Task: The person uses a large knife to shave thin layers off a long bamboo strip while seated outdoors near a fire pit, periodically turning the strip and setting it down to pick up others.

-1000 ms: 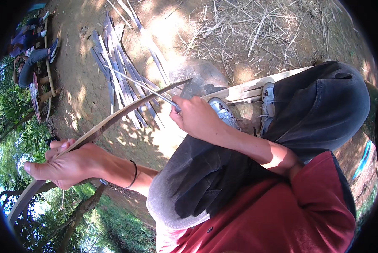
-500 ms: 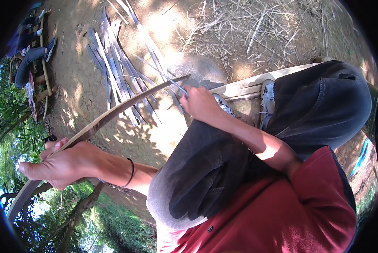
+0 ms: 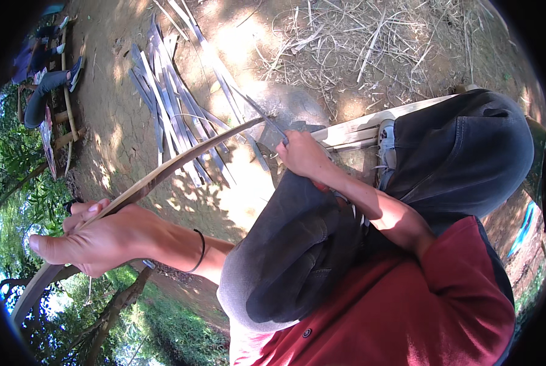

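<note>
A long, narrow strip of split wood, likely bamboo (image 3: 181,160), runs slantwise from the lower left up toward the middle, bowed along its length. Its near part is gripped by my left hand (image 3: 105,241), fingers wrapped round it and thumb stretched along the left side. My right hand (image 3: 306,157) is closed on a knife (image 3: 269,122) with a slim grey blade; its handle is hidden in the fist. The blade crosses the strip close to its far tip and appears to touch it.
Dark and pale split strips (image 3: 169,104) lie in a loose heap on the dirt. Thin shavings (image 3: 358,43) are scattered at the far right. A flat stone (image 3: 285,100) lies beyond my right hand, and long pale slats (image 3: 382,117) run by my shoe. Another person's legs (image 3: 50,82) show far left.
My right hand has drawn the knife rightward and a little toward me, along the strip to near its far tip. My left hand keeps its hold, almost unmoved.
</note>
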A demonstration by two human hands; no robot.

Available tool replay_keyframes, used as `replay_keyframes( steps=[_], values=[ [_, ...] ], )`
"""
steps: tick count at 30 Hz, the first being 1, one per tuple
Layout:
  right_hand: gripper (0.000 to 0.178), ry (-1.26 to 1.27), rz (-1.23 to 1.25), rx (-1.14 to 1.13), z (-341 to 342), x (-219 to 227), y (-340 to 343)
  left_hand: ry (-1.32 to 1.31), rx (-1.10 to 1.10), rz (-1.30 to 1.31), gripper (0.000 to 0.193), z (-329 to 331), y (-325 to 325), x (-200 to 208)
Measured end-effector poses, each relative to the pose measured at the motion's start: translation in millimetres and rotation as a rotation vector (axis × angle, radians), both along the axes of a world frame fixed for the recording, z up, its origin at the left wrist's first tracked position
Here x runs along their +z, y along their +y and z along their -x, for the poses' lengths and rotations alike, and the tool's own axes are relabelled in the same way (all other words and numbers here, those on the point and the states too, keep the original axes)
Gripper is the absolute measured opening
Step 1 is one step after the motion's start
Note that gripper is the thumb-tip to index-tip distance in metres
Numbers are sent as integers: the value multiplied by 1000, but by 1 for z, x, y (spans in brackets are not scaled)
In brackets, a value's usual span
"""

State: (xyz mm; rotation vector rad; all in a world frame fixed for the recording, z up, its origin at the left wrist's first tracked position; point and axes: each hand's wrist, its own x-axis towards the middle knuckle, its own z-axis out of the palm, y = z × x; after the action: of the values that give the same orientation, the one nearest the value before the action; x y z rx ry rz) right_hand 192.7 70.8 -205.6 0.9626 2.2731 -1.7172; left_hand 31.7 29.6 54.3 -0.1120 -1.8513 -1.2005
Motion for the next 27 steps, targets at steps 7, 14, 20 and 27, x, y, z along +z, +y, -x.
replay_keyframes(
  steps=[7,14,20,27],
  values=[
    [29,59,-35,36,6,16,-7,9,86,-113,48,3,-4,8],
    [27,92,32,39,11,44,2,15,64,-134,55,1,-4,14],
    [22,231,102,91,25,71,-2,69,59,-165,56,7,-20,10],
    [24,66,-87,53,12,7,-18,21,102,-187,54,5,-21,6]
  ],
)
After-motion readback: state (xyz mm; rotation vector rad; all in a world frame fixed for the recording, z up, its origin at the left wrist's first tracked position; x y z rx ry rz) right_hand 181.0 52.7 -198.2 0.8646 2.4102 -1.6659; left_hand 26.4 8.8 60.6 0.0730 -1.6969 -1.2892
